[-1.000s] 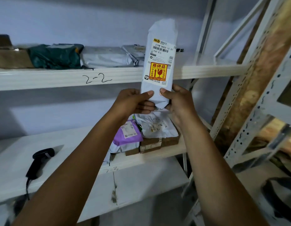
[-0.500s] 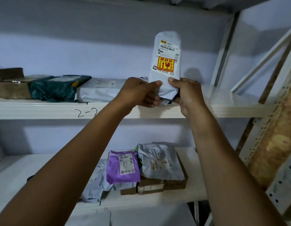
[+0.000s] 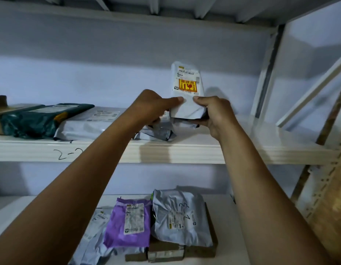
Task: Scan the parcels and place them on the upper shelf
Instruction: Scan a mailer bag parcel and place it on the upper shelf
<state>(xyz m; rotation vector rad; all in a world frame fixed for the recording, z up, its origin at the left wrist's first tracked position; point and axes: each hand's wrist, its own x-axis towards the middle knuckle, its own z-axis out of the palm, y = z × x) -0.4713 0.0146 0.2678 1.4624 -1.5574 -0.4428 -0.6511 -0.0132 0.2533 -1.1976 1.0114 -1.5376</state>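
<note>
While pinched at its bottom corners by thumb and curled fingers of left hand (image 3: 152,107) and right hand (image 3: 216,113), tall white plastic mailer (image 3: 186,104) with yellow label is held upright, over cream upper shelf (image 3: 185,153) beneath the fingers.

- Dim, bluish, muted light.
- Soft shadow on the wall (image 3: 89,83) above the right grip (image 3: 217,113), another on the upper shelf (image 3: 242,150) edge below the left grip (image 3: 152,108).
- The parcel label (image 3: 186,83) above the grips is blurred; frame edges bow.
</note>
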